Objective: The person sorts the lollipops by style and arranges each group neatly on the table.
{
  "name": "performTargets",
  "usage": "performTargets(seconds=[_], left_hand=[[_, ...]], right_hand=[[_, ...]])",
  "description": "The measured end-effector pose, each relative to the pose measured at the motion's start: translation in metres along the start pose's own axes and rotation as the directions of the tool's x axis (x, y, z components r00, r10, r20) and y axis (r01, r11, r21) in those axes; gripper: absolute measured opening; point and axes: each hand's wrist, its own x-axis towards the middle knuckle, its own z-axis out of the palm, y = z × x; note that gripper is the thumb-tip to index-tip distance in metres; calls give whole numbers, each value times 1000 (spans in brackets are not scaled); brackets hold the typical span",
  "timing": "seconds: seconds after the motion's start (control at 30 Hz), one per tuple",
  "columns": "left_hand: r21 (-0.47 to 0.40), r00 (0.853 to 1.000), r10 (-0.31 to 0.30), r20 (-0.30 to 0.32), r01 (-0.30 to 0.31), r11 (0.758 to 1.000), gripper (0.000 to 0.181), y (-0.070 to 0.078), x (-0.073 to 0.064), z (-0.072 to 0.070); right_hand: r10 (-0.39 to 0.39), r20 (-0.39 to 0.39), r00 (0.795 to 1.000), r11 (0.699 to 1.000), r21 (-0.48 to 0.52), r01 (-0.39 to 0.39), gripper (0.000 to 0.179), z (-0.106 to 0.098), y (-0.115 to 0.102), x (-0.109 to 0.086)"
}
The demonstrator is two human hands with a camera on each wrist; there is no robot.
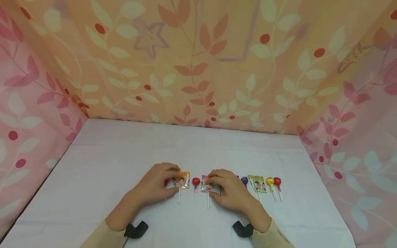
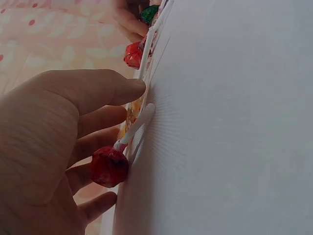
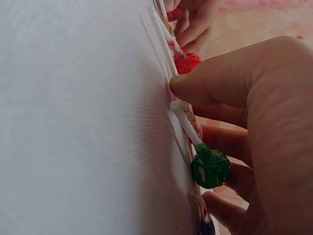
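Both hands rest low over a row of lollipops on the white tabletop. My left hand (image 1: 155, 184) pinches a lollipop in a flat yellow packet (image 1: 185, 181), thumb at its lower edge and fingers at the top. Within that hand's curve is a round red lollipop (image 2: 109, 166), mostly hidden in the head view. My right hand (image 1: 231, 189) likewise pinches a flat pink-packeted lollipop (image 1: 204, 185). A round green lollipop (image 3: 211, 169) lies beneath its palm. Between the two hands sits another round red lollipop (image 1: 196, 181), its stick pointing toward me.
Rightward the row continues with a purple lollipop (image 1: 244, 181), a green flat-packeted one (image 1: 258, 183), a yellow one (image 1: 270, 181) and a red one (image 1: 277, 182). Leaf-patterned cloth (image 1: 192, 69) walls the white table (image 1: 192, 144) at back and sides.
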Motion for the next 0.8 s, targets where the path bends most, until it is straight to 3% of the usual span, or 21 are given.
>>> performTargets(seconds=[0.37, 0.8], left_hand=[[36, 1000, -8, 4, 8, 999, 38, -6, 10, -1], [45, 998, -59, 5, 58, 997, 34, -8, 23, -4]], right_hand=[[10, 1, 1000, 1000, -10, -10, 32, 0, 1, 0], [0, -8, 1000, 1000, 3, 0, 34, 1, 2, -1]])
